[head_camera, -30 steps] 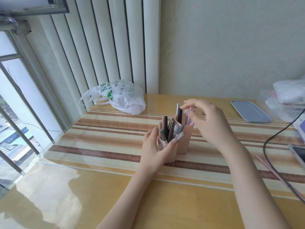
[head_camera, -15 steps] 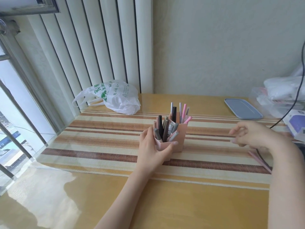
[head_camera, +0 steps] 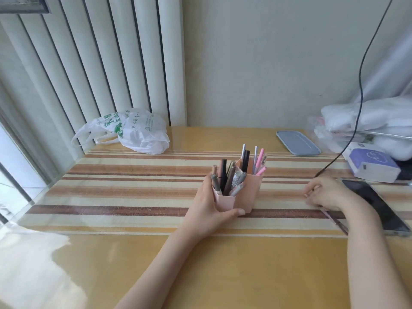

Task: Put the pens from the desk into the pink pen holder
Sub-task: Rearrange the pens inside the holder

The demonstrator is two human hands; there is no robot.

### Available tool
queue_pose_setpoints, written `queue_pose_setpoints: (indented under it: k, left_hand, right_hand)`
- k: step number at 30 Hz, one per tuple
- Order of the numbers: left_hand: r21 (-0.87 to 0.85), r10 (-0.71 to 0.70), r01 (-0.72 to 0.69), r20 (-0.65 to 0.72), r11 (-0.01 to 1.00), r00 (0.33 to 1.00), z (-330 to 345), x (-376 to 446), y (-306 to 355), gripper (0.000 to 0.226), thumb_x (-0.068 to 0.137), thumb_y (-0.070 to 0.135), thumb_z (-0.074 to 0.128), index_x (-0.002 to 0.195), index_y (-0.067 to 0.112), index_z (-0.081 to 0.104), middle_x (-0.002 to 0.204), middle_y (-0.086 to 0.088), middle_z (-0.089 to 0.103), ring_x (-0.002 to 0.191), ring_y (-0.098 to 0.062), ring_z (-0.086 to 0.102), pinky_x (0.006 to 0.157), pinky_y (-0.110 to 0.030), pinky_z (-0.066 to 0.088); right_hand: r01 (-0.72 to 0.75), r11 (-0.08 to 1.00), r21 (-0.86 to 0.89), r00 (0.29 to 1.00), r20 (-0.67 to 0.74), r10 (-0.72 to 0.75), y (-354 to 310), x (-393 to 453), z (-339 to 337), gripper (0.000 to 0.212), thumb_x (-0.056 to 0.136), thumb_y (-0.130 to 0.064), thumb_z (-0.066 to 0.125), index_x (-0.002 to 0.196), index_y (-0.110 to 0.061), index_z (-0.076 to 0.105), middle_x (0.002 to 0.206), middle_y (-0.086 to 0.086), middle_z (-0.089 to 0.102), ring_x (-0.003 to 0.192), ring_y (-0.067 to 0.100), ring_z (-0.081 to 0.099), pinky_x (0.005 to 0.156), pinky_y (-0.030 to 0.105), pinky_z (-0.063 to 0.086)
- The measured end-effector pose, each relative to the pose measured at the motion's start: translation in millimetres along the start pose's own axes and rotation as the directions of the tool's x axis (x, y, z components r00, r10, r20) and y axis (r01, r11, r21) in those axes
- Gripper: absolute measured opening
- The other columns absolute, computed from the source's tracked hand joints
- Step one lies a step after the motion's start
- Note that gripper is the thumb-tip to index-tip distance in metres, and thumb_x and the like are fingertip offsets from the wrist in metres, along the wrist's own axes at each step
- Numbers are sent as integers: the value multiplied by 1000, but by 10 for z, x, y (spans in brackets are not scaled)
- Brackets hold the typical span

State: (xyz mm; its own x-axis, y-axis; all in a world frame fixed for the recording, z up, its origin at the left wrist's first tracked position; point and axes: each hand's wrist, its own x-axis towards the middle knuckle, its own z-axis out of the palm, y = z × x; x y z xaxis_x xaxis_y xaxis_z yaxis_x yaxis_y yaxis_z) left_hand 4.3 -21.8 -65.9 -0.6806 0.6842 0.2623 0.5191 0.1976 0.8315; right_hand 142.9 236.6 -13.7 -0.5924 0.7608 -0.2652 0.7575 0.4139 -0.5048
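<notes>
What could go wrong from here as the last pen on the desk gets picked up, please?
1. The right hand reaches down at a thin pink pen lying flat beside the phone; its fingers may nudge the phone or miss the pen.
2. The black cable hangs just above that hand and could snag as it lifts.
3. The pink pen holder, gripped by the left hand, is already crowded, so another pen may jam or tip it.

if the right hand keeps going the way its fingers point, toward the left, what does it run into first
Likely the pink pen holder, which the left hand steadies. The right hand rests low on the striped mat, fingers aimed left, and only bare mat shows between. Depth is uncertain, so it might pass just in front.
</notes>
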Motion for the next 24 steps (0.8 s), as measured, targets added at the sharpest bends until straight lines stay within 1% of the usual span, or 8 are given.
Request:
queue_pose_setpoints:
  k: [3, 6, 10, 13, 17, 20, 23, 24]
  left_hand:
    - [103, 29, -42, 129, 994, 991, 91, -38, 25, 112, 68, 52, 77, 148, 16, 8, 153, 3, 27, 140, -12, 26, 112, -32, 28]
    - [137, 61, -86, 180, 987, 982, 146, -55, 19, 116, 74, 46, 75, 148, 20, -11, 158, 4, 9, 144, -8, 10, 112, -20, 16]
    - [136, 55, -77, 162, 988, 985, 135, -40, -2, 114, 73, 46, 74, 149, 24, -7, 158, 4, 17, 143, -8, 15, 111, -21, 21]
    - [144, 64, -87, 152, 986, 986, 131, -34, -9, 113, 71, 49, 74, 149, 27, -4, 156, 7, 20, 143, -7, 18, 111, -24, 24]
    - [152, 73, -96, 151, 984, 986, 127, -35, -20, 115, 71, 52, 73, 148, 32, -10, 157, 11, 16, 142, -2, 13, 106, -13, 17]
    - [156, 68, -93, 157, 983, 985, 124, -38, -14, 116, 71, 56, 71, 141, 44, -20, 157, 13, 14, 143, -2, 12, 110, -18, 17]
    - [166, 61, -88, 161, 982, 985, 120, -40, -9, 118, 71, 56, 71, 143, 40, -22, 158, 9, 14, 144, -3, 11, 113, -21, 18]
    - [167, 69, -96, 160, 981, 985, 118, -41, -5, 117, 72, 55, 72, 139, 46, -24, 159, 9, 13, 143, -2, 10, 112, -19, 16]
  right_hand:
    - [36, 999, 20, 995, -97, -34, 13, -21, 103, 17, 78, -4, 71, 87, -17, 65, 93, 4, 64, 81, 22, 59, 61, 28, 42]
    - [79, 994, 81, 969, -239, -57, 81, -17, 187, 13, 81, -3, 69, 88, -12, 62, 92, 8, 63, 80, 24, 56, 56, 27, 36]
    - [87, 996, -21, 942, -324, -89, 103, -6, 287, 7, 83, -5, 69, 89, -8, 69, 99, 12, 68, 80, 23, 52, 55, 26, 32]
    - [78, 995, -58, 942, -322, -92, 111, 28, 317, 9, 85, -6, 66, 87, -5, 74, 106, 15, 70, 94, 32, 60, 67, 28, 38]
    - [105, 987, -120, 928, -345, -141, 110, 29, 359, 10, 87, -13, 64, 86, -16, 74, 111, 14, 65, 110, 37, 52, 87, 37, 43]
    - [165, 980, -108, 884, -424, -195, 62, 19, 375, 5, 86, -19, 65, 82, -23, 66, 95, 5, 64, 106, 34, 50, 74, 36, 36]
    - [209, 976, -66, 912, -346, -219, 97, 45, 406, 12, 86, -14, 65, 88, -24, 59, 93, -1, 64, 95, 24, 56, 70, 33, 42]
    - [219, 975, -40, 920, -325, -220, 124, 64, 416, 16, 85, -8, 63, 89, -24, 59, 93, -1, 65, 91, 22, 57, 71, 32, 43]
